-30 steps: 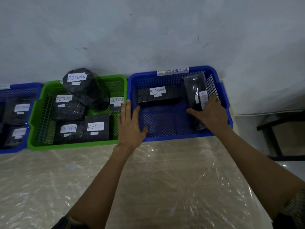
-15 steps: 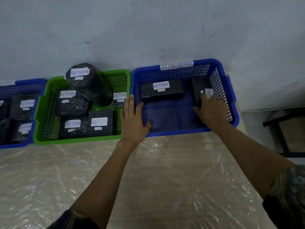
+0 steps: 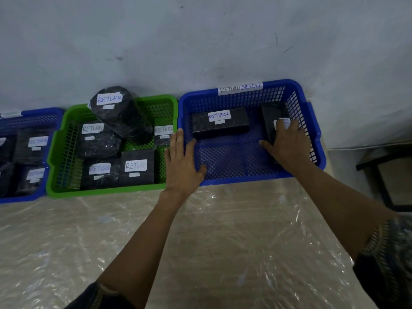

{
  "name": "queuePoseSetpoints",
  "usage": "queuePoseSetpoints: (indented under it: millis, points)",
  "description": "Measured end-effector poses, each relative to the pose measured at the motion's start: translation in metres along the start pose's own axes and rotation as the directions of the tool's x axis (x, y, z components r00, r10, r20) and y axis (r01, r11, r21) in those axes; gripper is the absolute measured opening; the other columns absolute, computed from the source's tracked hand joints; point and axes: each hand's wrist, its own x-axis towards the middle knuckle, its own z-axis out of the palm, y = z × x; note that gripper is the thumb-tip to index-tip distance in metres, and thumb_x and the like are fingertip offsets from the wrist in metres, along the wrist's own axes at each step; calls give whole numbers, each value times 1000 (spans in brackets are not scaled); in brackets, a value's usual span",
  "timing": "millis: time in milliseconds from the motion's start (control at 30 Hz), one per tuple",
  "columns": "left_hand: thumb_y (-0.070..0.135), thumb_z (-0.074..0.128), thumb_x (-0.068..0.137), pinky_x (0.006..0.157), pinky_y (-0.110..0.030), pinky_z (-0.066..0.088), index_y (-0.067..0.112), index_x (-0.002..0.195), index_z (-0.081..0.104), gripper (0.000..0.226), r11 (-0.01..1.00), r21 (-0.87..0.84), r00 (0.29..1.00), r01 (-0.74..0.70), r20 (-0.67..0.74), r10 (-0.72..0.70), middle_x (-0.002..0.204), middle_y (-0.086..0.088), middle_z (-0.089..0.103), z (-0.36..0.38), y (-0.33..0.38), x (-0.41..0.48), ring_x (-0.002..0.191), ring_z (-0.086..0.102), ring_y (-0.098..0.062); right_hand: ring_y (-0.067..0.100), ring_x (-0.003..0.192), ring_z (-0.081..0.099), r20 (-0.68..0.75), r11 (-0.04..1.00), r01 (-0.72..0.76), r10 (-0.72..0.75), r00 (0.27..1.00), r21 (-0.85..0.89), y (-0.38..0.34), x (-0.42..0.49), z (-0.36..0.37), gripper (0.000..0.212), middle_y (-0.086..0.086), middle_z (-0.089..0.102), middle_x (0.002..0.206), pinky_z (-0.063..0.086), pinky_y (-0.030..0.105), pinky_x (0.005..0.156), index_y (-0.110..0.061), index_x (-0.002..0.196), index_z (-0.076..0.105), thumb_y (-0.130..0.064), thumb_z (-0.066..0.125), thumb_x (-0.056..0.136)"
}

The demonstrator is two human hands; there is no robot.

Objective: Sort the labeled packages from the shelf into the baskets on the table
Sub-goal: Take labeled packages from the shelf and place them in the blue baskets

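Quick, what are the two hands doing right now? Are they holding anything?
Left hand: open, flat on the left rim of the right blue basket, holding nothing.
Right hand: open, fingers laid on the black package inside that basket.

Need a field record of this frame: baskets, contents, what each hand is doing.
target basket: blue basket, tagged RETURN OVERDUE, holds two black packages
neighbour: green basket, five packages labelled RETURN
left: left hand, fingers straight, resting on the blue basket's left rim
right: right hand, laid on the side package by the right wall
other item: RETURN package, lying flat, untouched
surface: plastic-covered table
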Motion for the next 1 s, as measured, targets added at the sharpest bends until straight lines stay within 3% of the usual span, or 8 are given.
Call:
queuePoseSetpoints:
  millis: [167,333,433,533,667,833,1000]
  points:
    - [36,68,81,115,-55,15,13,140,39,70,1000,-11,1000,-27,8,27,160,-12,0,-3,-2,1,148,-5,-29,41,109,48,15,999,37,-36,999,-37,-9,-9,-10,69,26,39,133,48,46,75,-6,133,35,-48,62,84]
    - [36,69,82,115,-51,18,13,129,52,55,993,-107,997,-57,38,61,160,-12,-1,-8,-8,3,148,-6,-27,39,100,58,66,998,47,-45,997,-41,-21,-25,-21,68,21,53,120,45,41,70,-8,136,33,-48,57,87]
    - [37,69,83,117,-44,16,13,126,55,50,986,-159,994,-59,84,73,160,-13,2,-20,-9,6,148,-3,-27,35,97,59,97,998,69,-70,993,13,-26,-37,-26,55,17,59,112,48,42,77,-9,120,46,-49,58,85]
    - [36,67,85,117,-37,16,14,130,52,52,980,-191,990,-50,121,74,160,-14,8,-37,-8,5,148,4,-26,33,97,59,117,992,82,-93,989,92,-32,-55,-33,47,15,62,109,49,41,81,-9,113,51,-46,60,85]
    - [33,66,87,115,-35,20,13,131,52,51,970,-230,991,-73,93,96,157,-16,20,-60,-7,-11,146,14,-24,30,107,56,197,976,158,-187,963,152,-44,-88,-47,47,11,59,117,43,39,88,-12,119,50,-42,62,86]
    - [27,69,85,104,-29,31,7,120,58,41,943,-300,982,-144,72,173,135,-14,48,-87,-13,-54,131,41,-27,28,105,57,147,947,263,-291,945,183,-66,-138,-53,46,10,59,116,43,38,87,-15,119,49,-43,63,85]
    - [24,69,84,107,-29,31,5,126,55,48,951,-282,991,-129,5,136,138,-15,45,-120,-28,-132,133,40,-25,25,109,56,131,920,330,-361,923,210,-91,-205,-59,50,5,58,121,44,37,88,-21,124,48,-46,64,84]
